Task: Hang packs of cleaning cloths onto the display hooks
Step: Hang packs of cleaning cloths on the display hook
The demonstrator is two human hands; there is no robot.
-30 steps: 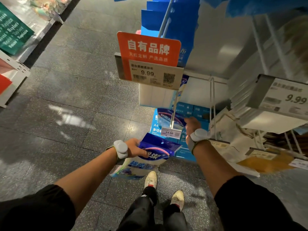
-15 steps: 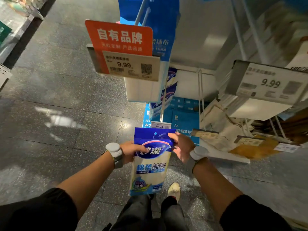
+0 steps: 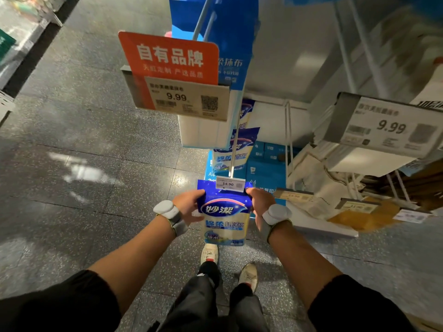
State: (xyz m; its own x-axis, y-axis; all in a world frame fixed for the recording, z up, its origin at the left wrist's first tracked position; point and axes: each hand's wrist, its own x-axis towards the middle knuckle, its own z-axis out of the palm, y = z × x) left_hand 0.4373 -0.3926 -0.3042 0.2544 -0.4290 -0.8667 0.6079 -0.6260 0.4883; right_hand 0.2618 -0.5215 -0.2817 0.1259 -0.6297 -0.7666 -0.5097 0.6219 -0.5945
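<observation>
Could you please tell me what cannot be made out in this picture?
Head view:
1. The hang hole of the cloth pack and the tip of the hook: hidden behind the 14.90 price tag.
2. Most fingers of the left hand and right hand: hidden behind the pack's top corners.
3. Small print on the right 9.99 label: blurred.

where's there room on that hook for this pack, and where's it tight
Free: the hook rod between the 14.90 tag and the packs already hung behind; also the floor left of the display. Crowded: right of your held pack, tote bags and price tags close in.
</observation>
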